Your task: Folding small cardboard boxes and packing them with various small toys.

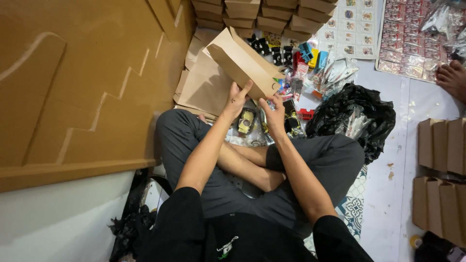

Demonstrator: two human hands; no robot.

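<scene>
Left hand: clamped on the paper bag's open end.
Right hand: fingers together under the same end.
Paper bag: plain brown, long, tilted above the lap, over flat bags.

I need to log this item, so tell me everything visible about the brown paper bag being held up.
The brown paper bag is plain kraft paper, flat-sided with creased gusset folds, and looks unprinted. It is lifted off the floor and tilted, its open end toward the person's lap and its far end pointing up-left. The left hand grips the near edge from the left, while the right hand meets its lower corner. Flat bags of the same paper lie beneath it.
</scene>
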